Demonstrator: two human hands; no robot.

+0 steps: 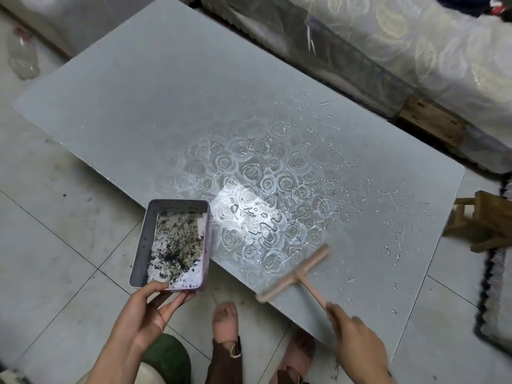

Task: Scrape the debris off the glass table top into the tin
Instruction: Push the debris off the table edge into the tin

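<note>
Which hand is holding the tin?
The left hand, gripping the near end of the tin beside the glass table top. The right hand instead holds the pink T-shaped scraper by its handle.

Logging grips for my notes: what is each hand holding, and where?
The left hand holds the tin by its near end, thumb over the rim. The right hand grips the T-shaped scraper by the end of its handle.
</note>
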